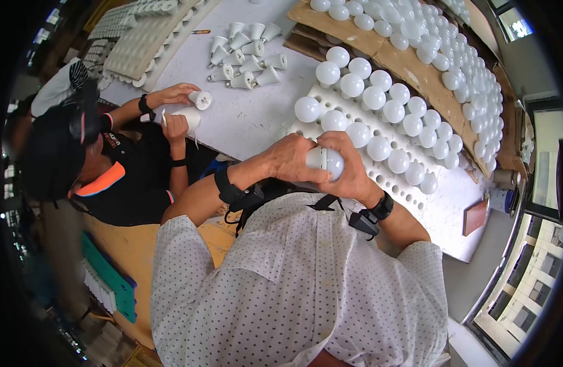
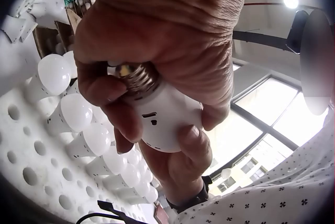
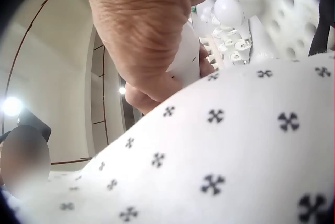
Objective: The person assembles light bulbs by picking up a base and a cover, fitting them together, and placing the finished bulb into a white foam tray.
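Note:
In front of the chest, both hands hold one white light bulb (image 1: 316, 159). My left hand (image 1: 289, 158) grips its base end; the left wrist view shows the metal screw cap (image 2: 140, 79) between the curled fingers and small dark marks on the white body. My right hand (image 1: 353, 166) curls round the rounded globe end, which is partly covered by the fingers. In the right wrist view, the back of the right hand (image 3: 141, 30) hides most of the bulb (image 3: 187, 51). Just beyond the hands lies a white foam tray (image 2: 21, 148) with rows of globe bulbs (image 1: 378, 148) standing in it.
Cardboard (image 1: 379, 43) bearing many globes lies behind the tray. Several bulb bodies without globes (image 1: 249, 64) are grouped on the table. At left, another person (image 1: 128, 165) holds a bulb body (image 1: 200, 100) and a white piece. A reddish-brown book-like object (image 1: 475, 218) rests near the right edge.

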Available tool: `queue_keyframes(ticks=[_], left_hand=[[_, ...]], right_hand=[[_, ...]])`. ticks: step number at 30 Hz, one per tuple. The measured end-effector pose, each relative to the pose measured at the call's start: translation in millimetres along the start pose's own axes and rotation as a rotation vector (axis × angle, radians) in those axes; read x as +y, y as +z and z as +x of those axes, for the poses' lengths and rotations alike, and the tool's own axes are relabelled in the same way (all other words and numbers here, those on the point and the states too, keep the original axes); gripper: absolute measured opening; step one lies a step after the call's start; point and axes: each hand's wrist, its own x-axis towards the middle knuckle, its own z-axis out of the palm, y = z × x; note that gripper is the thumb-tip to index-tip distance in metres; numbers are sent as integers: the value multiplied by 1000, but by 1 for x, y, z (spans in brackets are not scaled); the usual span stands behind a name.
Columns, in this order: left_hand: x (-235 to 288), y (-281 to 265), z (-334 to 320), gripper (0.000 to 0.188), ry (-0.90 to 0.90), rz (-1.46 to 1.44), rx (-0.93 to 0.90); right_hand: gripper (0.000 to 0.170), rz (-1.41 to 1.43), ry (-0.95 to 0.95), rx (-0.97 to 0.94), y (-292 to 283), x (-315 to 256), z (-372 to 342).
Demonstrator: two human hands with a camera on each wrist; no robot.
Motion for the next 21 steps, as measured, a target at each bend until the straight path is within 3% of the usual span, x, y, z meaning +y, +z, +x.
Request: queue_keyframes(ticks=[3, 5, 8, 9, 11, 13, 15, 17, 19, 20, 21], left_hand=[[9, 4, -2, 58, 9, -27, 9], [19, 3, -2, 58, 145, -29, 51], [42, -5, -1, 56, -19, 169, -149], [41, -1, 0, 56, 4, 166, -184], [31, 8, 5, 56, 75, 141, -90], [23, 17, 17, 55, 128, 98, -144], [20, 24, 26, 59, -17, -81, -215], [17, 26, 33, 64, -13, -138, -328], [20, 30, 35, 65, 94, -171, -168], [24, 25, 32, 58, -15, -154, -101], [14, 20, 26, 52, -72, -202, -32]], right_hand=[[57, -10, 19, 15, -2, -8, -5], [55, -12, -14, 27, -4, -12, -9], [51, -12, -62, 69, -4, -13, -16], [49, -14, -86, 101, -5, -13, -19], [44, -27, -81, 134, -8, -14, -21], [44, -70, -29, 113, -17, -13, -28], [49, -111, 46, 139, -24, -13, -43], [57, 92, 356, 188, -32, -17, -57], [62, -16, 253, 357, -57, -19, -82], [61, -197, 260, 479, -81, -30, -96], [60, -359, 382, 680, -102, -39, -113]])
